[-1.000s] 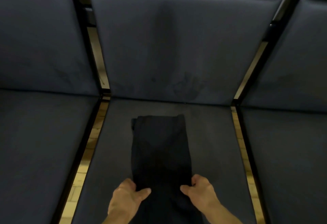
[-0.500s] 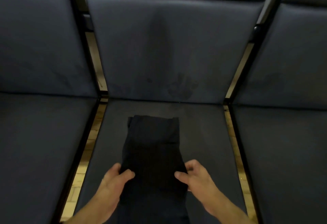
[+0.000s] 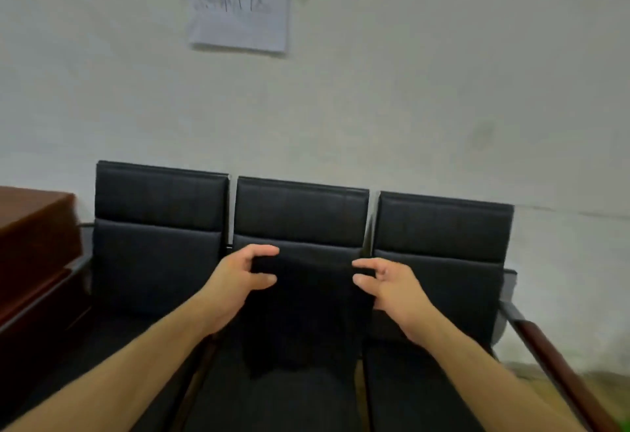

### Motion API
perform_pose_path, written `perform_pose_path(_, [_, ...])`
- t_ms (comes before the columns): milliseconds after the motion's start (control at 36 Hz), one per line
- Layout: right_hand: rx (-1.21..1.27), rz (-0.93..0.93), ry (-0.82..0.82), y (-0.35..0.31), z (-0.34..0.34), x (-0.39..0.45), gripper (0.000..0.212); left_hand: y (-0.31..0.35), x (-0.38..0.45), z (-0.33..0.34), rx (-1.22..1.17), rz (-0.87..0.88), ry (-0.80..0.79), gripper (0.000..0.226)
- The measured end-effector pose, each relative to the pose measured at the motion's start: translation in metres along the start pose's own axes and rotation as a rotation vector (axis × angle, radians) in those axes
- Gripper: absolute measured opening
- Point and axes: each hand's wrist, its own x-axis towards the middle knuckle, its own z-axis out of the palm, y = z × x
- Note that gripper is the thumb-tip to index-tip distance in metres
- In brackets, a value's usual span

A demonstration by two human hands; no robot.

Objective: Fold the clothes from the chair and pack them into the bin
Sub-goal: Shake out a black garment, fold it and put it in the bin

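1. Holding the garment (image 3: 306, 312) up at centre frame, I have the left hand (image 3: 238, 281) pinching its top left corner between thumb and curled fingers, and the right hand (image 3: 388, 285) pinching the top right corner the same way.
2. The cloth hangs free from that top edge, in front of the middle chair (image 3: 301, 213) of three, its lower hem ragged just above the seat at lower centre.
3. To do this step well, I would keep both corners level and the top edge taut, so the hanging part falls straight and the fold line comes out square.
4. It is dark cloth on dark upholstery, so I cannot read its edges well; I would judge the fold by feel and by the hem line.
5. I would lower the hem onto the seat first, then lay the top over it, not let it bunch.
6. The bin is not in view; I would find it before letting go.
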Motion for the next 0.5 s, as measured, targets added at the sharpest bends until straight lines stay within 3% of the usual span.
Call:
perform_pose_path(167, [-0.041,-0.174,0.147,-0.135,-0.091,-0.066,0.019,0.153,-0.052,0.035,0.118,0.212,-0.023,0.039])
perform_pose_path(278, [-0.062,-0.253,0.204,-0.191,-0.135,-0.096,0.021,0.219,-0.060,0.050,0.222,0.348,-0.022,0.045])
perform_pose_path(444, [-0.231,-0.181,0.180,-0.230,-0.181,-0.131,0.057,0.277,-0.066,0.082,0.581,0.471,-0.042,0.057])
perform_pose_path(500, [-0.300,-0.141,0.186,-0.238,-0.191,-0.139,0.060,0.288,-0.067,0.090,0.641,0.484,-0.065,0.060])
